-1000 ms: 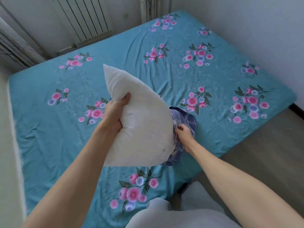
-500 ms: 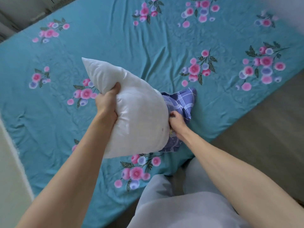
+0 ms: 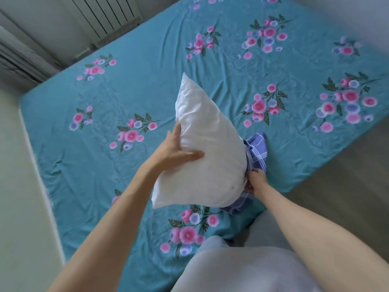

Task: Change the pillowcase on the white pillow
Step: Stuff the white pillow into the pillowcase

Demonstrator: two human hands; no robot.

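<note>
No writing, label, brand, number or sign can be read anywhere in the view; the bedsheet (image 3: 147, 85) carries only a printed flower pattern, the blue pillowcase (image 3: 257, 152) only a check of pale lines, and the white pillow (image 3: 210, 157) is plain

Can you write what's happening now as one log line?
left hand: holds white pillow | right hand: grips blue plaid pillowcase | pillowcase: nearly off | below: floral bedsheet
</note>
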